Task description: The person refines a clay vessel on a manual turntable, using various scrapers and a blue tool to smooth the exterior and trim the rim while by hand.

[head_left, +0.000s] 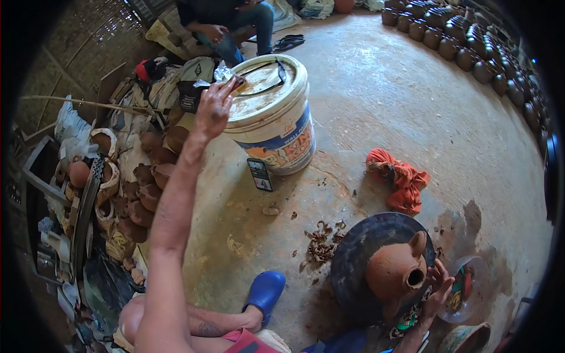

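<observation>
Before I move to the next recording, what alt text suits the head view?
A person's right hand is beside a brown clay pot on a round black disc, while the left hand reaches to the top of a white bucket. Brown scraps and an orange-red cloth lie on the floor; rows of dark pots stand at upper right.

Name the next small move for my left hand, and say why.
Probably bring the left hand back toward the clay pot: it is out at the top of the bucket, while the right hand is already beside the pot on the dark disc.
</observation>
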A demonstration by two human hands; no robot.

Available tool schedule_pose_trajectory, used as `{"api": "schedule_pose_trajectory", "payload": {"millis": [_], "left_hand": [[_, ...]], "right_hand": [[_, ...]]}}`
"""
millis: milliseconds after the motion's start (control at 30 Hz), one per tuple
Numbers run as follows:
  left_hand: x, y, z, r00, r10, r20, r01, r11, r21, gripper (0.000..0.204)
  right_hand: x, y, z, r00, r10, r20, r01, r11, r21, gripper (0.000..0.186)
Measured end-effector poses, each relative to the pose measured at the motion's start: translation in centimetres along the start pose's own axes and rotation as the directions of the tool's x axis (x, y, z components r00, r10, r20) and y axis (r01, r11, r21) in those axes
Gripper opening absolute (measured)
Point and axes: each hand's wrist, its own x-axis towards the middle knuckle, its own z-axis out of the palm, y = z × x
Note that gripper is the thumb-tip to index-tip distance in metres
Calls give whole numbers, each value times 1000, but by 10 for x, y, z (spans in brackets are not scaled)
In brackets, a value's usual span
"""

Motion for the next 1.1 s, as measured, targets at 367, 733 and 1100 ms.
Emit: {"api": "schedule_pose_trajectory", "payload": {"millis": [367,733,1100], "left_hand": [[13,-71,0,981,176,79,-173,984,-48,41],[-206,306,110,947,299,-118,-228,366,-902,139],[-295,403,168,968,202,150,155,-12,-988,147]], "right_hand": [[-16,-12,-2,999,22,36,-22,1000,-21,90],[-31,19,31,992,-123,15,118,978,172,105],[-25,5,70,982,-190,27,159,887,434,110]]}}
